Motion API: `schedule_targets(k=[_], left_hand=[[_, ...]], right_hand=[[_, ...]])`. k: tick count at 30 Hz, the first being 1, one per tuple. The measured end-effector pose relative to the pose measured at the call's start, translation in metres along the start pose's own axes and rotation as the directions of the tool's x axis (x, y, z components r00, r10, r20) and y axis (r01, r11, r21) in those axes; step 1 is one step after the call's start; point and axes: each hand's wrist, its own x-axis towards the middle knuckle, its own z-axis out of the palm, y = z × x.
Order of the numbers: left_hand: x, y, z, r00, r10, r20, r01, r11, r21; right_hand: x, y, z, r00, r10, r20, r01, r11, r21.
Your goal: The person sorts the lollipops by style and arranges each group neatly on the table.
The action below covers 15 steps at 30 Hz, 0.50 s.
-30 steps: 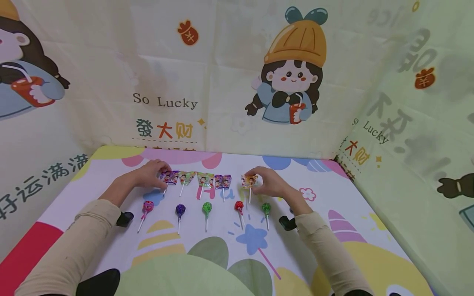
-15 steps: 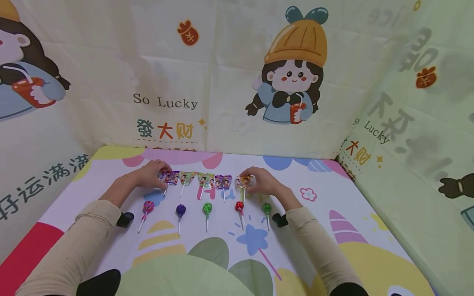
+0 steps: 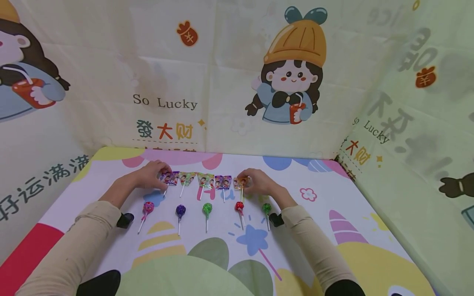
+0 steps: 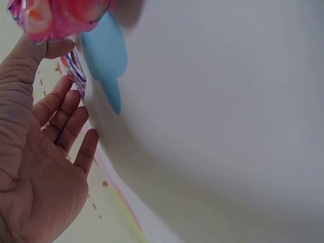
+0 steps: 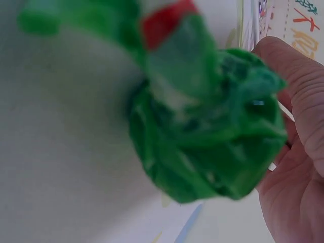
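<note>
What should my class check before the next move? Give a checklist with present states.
1. Right hand free: not ok; it pinches the orange lollipop.
2. Left hand free: not ok; it holds the leftmost purple lollipop.
3. Five flat lollipops in the back row: ok.
4. Five round lollipops in the front row: ok.
5. Orange lollipop's stick clear of the red lollipop: cannot tell.
6. Black wrist piece clear of the rightmost green lollipop: cannot tell.

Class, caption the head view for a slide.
Left hand and right hand bracket a row of five flat-wrapped lollipops, with five round lollipops nearer the camera.
</note>
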Motion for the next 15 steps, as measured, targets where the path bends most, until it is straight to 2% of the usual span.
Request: schedule_targets(k=[15], left_hand=[[-0.003,0.005,-0.001,1.0,-0.002,0.002,0.002,1.0,0.002]], right_hand=[[-0.01,-0.004,-0.002,0.999,0.044,0.013,-0.044,0.999,0.01]])
